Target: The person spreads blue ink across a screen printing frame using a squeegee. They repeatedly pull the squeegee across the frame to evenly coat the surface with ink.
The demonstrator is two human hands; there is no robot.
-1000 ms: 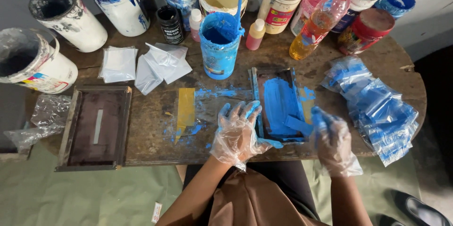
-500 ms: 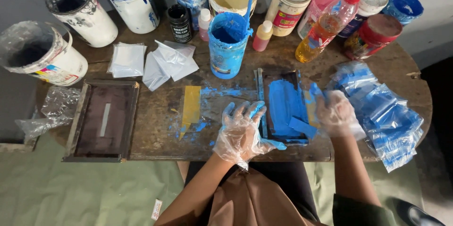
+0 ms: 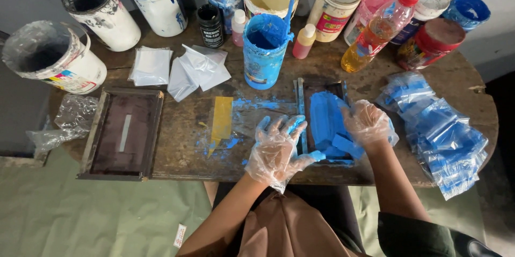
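A small wooden printing frame (image 3: 301, 108) lies on the table, its screen covered in blue ink (image 3: 323, 120). My left hand (image 3: 278, 148), in a clear plastic glove smeared with blue, lies spread flat against the frame's left edge, the thumb reaching along its near edge. My right hand (image 3: 370, 123), also gloved, sits over the right side of the screen. Its fingers curl on a blue-coated squeegee (image 3: 345, 143) that pokes out beneath the palm. A yellow scraper (image 3: 221, 118) lies left of the frame among blue smears.
A blue paint can with a stick (image 3: 265, 53) stands just behind the frame, amid tubs, jars and bottles along the back. Printed plastic bags (image 3: 442, 133) pile at the right. Blank bags (image 3: 185, 67) and a second frame (image 3: 123, 132) lie at the left.
My right hand moved up from the table's near edge, right of the frame, onto the inked screen. The left hand stayed beside the frame. The view shifted slightly.
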